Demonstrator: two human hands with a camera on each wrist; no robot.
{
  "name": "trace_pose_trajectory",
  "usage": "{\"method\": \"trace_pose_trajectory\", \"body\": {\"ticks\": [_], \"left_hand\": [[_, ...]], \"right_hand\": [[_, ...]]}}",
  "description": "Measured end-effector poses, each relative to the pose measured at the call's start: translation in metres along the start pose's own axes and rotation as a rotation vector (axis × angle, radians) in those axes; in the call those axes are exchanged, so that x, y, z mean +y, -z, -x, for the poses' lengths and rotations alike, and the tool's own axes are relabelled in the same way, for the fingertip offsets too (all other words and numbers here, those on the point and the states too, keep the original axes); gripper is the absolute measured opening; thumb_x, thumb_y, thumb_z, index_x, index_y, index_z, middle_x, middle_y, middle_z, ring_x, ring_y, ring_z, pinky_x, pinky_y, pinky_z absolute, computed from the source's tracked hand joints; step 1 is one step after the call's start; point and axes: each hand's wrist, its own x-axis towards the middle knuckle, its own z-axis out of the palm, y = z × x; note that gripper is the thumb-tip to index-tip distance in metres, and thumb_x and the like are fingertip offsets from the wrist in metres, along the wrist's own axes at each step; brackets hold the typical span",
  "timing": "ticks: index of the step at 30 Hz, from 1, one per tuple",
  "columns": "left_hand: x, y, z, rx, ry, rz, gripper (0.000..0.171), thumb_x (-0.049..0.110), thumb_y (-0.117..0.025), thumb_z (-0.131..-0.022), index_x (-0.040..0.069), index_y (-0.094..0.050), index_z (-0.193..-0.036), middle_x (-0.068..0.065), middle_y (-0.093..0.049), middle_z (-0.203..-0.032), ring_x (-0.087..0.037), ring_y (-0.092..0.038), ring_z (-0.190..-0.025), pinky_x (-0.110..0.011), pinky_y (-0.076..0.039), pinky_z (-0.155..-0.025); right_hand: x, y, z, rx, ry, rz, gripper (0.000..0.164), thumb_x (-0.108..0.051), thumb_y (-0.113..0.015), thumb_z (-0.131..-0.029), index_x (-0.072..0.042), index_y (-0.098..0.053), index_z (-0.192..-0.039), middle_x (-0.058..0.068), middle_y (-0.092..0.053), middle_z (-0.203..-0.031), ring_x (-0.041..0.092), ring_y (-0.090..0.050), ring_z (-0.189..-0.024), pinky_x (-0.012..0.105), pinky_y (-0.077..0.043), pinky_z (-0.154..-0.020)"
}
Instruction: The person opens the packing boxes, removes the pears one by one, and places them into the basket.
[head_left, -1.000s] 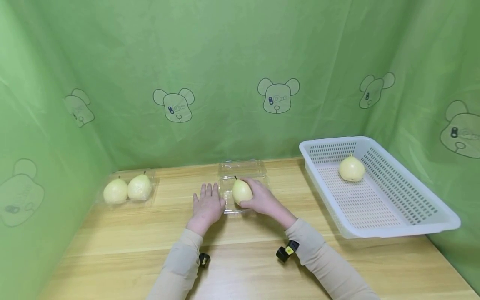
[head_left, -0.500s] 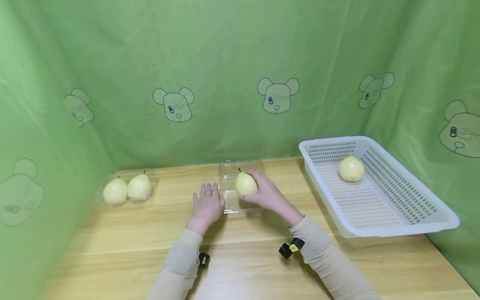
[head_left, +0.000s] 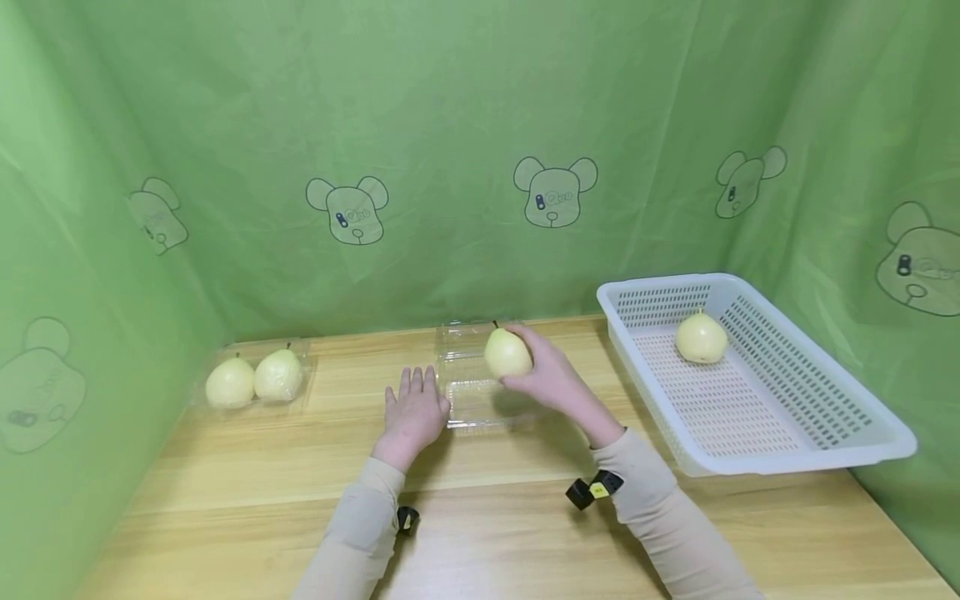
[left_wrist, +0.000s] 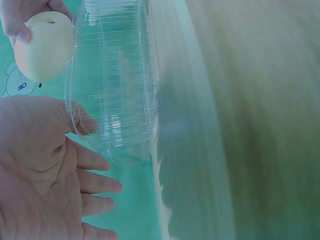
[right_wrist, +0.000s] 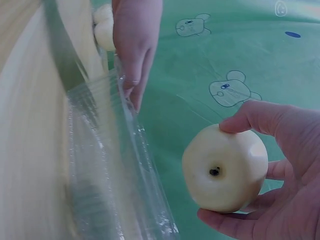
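Observation:
My right hand (head_left: 553, 377) holds a pale yellow pear (head_left: 507, 355) by its sides, thumb and fingers curled round it. In the right wrist view the pear (right_wrist: 225, 167) shows its dark blossom end, apart from the clear plastic clamshell box (right_wrist: 107, 165). That box (head_left: 472, 407) stands on the table with its lid (head_left: 459, 337) folded back, and the pear is above it in the head view. Flat beside the box's left side lies my left hand (head_left: 416, 412), fingers straight. In the left wrist view, its thumb (left_wrist: 82, 120) is at the box's rim, seen through the plastic.
At the back left, two pears (head_left: 231, 382) sit in another clear plastic box (head_left: 303, 398). A white perforated basket (head_left: 810, 460) stands on the right with one pear (head_left: 701, 337) in it. Green curtains (head_left: 450, 100) enclose the table (head_left: 480, 517) at the back and sides.
My right hand has lifted the pear out of the middle box and moved it up and a little to the right. The left hand has stayed in place.

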Motion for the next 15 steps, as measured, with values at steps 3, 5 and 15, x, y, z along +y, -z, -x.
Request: {"method": "trace_pose_trajectory", "body": {"ticks": [3, 5, 15], "left_hand": [[0.0003, 0.0006, 0.0001, -0.003, 0.000, -0.002, 0.060, 0.034, -0.034, -0.103, 0.002, -0.025, -0.153, -0.019, -0.026, -0.159, -0.038, -0.016, -0.151, -0.063, -0.015, -0.120], [0.0004, 0.0012, 0.0002, -0.003, 0.000, 0.000, 0.060, 0.034, -0.033, -0.103, 0.002, -0.025, -0.153, -0.019, -0.026, -0.160, -0.038, -0.016, -0.151, -0.063, -0.015, -0.120], [-0.0001, 0.0013, -0.0006, -0.015, 0.007, 0.002, 0.061, 0.034, -0.035, -0.102, 0.002, -0.025, -0.153, -0.019, -0.026, -0.160, -0.038, -0.016, -0.151, -0.063, -0.014, -0.120]], "right_hand": [[-0.0014, 0.0043, 0.0006, 0.010, -0.016, 0.013, 0.082, -0.013, -0.079, -0.071, -0.010, -0.042, -0.145, 0.021, -0.048, -0.145, 0.044, -0.053, -0.125, 0.063, -0.048, -0.098], [-0.0017, 0.0062, 0.0003, 0.017, -0.023, 0.029, 0.082, -0.014, -0.078, -0.071, -0.010, -0.042, -0.145, 0.021, -0.049, -0.144, 0.044, -0.054, -0.124, 0.063, -0.048, -0.097], [-0.0046, 0.0107, 0.0013, 0.026, -0.040, 0.051, 0.082, -0.017, -0.077, -0.071, -0.012, -0.042, -0.145, 0.022, -0.049, -0.143, 0.045, -0.055, -0.121, 0.063, -0.051, -0.094]]}}
